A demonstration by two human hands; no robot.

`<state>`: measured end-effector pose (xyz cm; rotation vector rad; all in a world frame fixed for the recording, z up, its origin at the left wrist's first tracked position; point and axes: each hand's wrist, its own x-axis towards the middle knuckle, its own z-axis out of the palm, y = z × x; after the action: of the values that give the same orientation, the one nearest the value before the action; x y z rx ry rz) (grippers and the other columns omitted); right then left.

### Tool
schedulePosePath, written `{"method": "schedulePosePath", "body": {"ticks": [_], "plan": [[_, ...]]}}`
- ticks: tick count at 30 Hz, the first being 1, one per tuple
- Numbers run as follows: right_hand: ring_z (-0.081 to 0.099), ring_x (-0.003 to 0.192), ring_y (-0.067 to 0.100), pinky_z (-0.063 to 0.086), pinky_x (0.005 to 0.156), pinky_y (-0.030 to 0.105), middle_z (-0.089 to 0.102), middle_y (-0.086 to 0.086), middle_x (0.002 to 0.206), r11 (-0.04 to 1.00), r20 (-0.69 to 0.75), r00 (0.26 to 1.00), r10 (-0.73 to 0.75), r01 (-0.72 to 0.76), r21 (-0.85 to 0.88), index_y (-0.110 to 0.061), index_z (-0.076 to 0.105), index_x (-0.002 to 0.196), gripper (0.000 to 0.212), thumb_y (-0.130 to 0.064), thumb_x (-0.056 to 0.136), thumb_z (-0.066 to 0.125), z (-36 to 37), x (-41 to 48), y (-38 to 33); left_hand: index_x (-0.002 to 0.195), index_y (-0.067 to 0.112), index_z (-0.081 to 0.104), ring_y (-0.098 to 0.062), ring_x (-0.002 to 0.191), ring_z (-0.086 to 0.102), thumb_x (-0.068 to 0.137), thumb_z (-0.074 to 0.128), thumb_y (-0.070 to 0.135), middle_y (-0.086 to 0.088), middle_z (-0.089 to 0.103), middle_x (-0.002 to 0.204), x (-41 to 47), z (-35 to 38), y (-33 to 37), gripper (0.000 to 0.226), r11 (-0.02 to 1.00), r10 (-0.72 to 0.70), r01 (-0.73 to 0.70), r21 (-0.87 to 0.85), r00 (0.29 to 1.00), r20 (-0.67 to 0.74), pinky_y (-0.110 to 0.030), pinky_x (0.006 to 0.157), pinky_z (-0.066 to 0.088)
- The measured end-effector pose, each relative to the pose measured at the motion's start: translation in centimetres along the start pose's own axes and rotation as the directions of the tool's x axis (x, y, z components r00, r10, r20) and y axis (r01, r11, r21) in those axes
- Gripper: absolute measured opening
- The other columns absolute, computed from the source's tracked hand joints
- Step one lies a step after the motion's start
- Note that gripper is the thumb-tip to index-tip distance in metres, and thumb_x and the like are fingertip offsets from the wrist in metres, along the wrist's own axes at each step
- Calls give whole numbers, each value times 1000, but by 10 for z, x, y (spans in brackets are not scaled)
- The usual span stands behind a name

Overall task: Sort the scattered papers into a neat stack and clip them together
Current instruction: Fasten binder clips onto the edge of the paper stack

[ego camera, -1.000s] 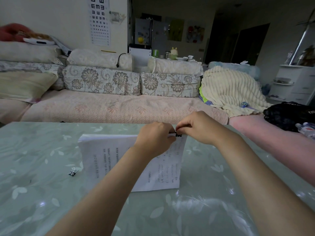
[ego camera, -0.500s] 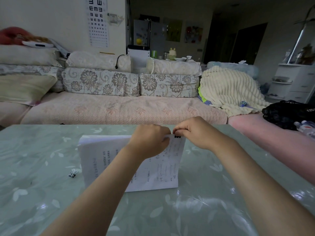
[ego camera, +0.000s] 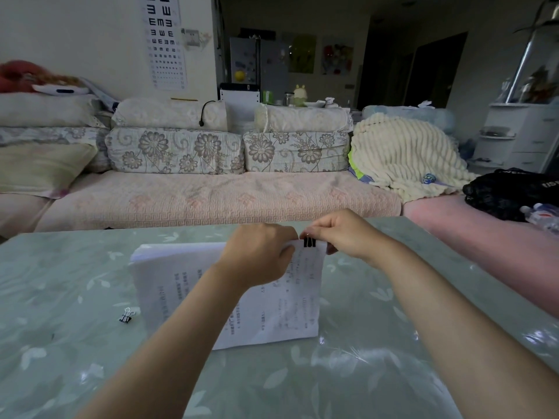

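Top edge of paper stack [ego camera: 272,313] is gripped by left hand [ego camera: 260,252]; black binder clip [ego camera: 309,242] seated there, seemingly pinched by right hand [ego camera: 341,234]. Hands nearly touching.

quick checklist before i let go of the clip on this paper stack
1. Papers in one pile: ok, the paper stack rests its lower edge on the table.
2. Edges squared: cannot tell, the left hand covers part of the top edge it grips.
3. Clip on: ok, the black binder clip sits on the top edge near the right corner, pinched by the right hand.
4. Clip catches every sheet: cannot tell, the back is hidden.
5. Room around the spare clip: ok, it lies left of the stack, apart.
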<state>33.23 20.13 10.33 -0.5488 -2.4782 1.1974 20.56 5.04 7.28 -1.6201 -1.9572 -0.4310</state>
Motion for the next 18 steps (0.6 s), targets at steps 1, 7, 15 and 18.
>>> {"method": "schedulePosePath", "body": {"ticks": [1,7,15,18], "plan": [[65,74,15,56,74,36,76,4,80,997,17,998,62,-62,51,-13,79,97,18,-25,94,67,0,0,-1,82,24,61,-18,56,53,87,42,34,7,57,65,0,1,0,22,1000,16,-16,-10,1000,0,-25,44,33],[64,66,20,58,68,33,71,5,75,942,54,951,306,-310,125,-18,76,85,11,-21,92,68,2,-7,-4,83,26,61,-14,60,56,88,43,32,7,60,69,-3,1,9,20,995,82,-83,-48,996,-18,-27,46,40],[59,62,14,49,55,18,71,11,71,999,-72,997,5,-8,-43,-15,81,82,37,-51,83,72,-5,-12,-3,96,26,64,-19,70,62,92,46,33,7,64,79,0,1,13,20,999,-10,9,-36,1000,-9,-26,53,33],[62,72,6,46,66,26,77,-4,82,996,23,999,-32,34,-86,-29,81,91,24,-48,76,81,-4,-15,2,102,28,65,-18,74,62,94,46,36,7,67,84,3,-3,13,22,997,-43,45,-59,999,31,-27,56,33]]}}
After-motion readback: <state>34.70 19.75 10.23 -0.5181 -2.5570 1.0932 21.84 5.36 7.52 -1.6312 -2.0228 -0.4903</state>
